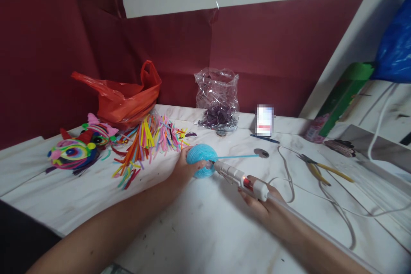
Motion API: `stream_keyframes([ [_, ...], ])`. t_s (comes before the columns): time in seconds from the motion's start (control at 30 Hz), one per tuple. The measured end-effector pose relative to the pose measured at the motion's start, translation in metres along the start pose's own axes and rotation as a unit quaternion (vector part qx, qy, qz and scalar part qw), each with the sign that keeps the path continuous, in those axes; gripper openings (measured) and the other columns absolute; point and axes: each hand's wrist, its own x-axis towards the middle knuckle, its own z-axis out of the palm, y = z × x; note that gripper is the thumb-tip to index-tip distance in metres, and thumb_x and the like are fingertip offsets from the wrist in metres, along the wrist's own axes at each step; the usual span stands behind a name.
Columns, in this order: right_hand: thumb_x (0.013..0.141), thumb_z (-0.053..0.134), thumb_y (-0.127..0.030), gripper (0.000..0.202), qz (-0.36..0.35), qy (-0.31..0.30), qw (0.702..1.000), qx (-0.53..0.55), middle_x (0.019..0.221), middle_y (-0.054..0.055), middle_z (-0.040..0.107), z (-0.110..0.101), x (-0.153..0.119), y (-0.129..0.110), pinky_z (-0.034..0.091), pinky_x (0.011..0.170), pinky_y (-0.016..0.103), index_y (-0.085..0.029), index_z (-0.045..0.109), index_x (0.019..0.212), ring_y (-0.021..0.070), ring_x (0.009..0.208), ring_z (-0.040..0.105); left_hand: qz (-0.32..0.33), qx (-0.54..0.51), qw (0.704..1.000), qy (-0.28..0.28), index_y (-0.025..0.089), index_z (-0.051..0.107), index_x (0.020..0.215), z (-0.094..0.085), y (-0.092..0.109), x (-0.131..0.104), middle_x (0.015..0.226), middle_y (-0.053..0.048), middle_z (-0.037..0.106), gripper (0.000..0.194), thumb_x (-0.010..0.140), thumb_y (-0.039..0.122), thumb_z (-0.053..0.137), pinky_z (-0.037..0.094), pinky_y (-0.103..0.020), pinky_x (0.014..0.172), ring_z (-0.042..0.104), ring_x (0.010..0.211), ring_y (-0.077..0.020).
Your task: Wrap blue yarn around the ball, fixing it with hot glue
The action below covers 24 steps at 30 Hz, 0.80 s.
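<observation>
Holding a white glue gun (234,174) in closed fingers, the right hand (266,204) brings the nozzle to a blue yarn ball (202,154) — the left hand (187,166) has its fingers curled around that ball, over the middle of the marbled surface (192,235). A blue strand (237,156) stretches right, toward a small grey disc (260,153). Beyond, at left, lie coloured strips (136,147) — behind them, a red bag (123,102).
</observation>
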Motion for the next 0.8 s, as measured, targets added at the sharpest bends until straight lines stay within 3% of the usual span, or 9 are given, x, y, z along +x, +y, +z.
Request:
stream_keyframes([
  [0.1, 0.084, 0.051, -0.033, 0.014, 0.019, -0.035, 0.999, -0.007, 0.065, -0.002, 0.052, -0.0011, 0.0007, 0.0004, 0.041, 0.053, 0.025, -0.021, 0.053, 0.078, 0.0151, 0.060, 0.049, -0.002, 0.001, 1.000, -0.007, 0.025, 0.046, 0.117, -0.0010, -0.0012, 0.0010, 0.108, -0.009, 0.062, 0.069, 0.056, 0.030, 0.077, 0.051, -0.032, 0.072, 0.061, 0.098, -0.0279],
  [0.57, 0.083, 0.051, -0.032, 0.013, 0.012, -0.047, 0.999, 0.002, 0.063, -0.003, 0.047, 0.0011, 0.0015, 0.0070, 0.038, 0.053, 0.024, -0.021, 0.049, 0.076, 0.0137, 0.059, 0.046, -0.019, -0.023, 0.999, 0.019, 0.026, 0.047, 0.118, -0.0055, -0.0074, 0.0099, 0.110, -0.008, 0.063, 0.069, 0.057, 0.032, 0.079, 0.050, -0.038, 0.081, 0.061, 0.100, -0.0288],
  [0.8, 0.083, 0.050, -0.034, 0.015, 0.011, -0.030, 0.999, -0.004, 0.062, -0.004, 0.047, 0.0020, 0.0017, 0.0027, 0.039, 0.051, 0.024, -0.022, 0.048, 0.075, 0.0135, 0.057, 0.046, -0.015, -0.010, 1.000, -0.003, 0.026, 0.048, 0.117, -0.0023, 0.0005, 0.0003, 0.109, -0.009, 0.063, 0.072, 0.054, 0.034, 0.081, 0.051, -0.036, 0.073, 0.061, 0.096, -0.0288],
])
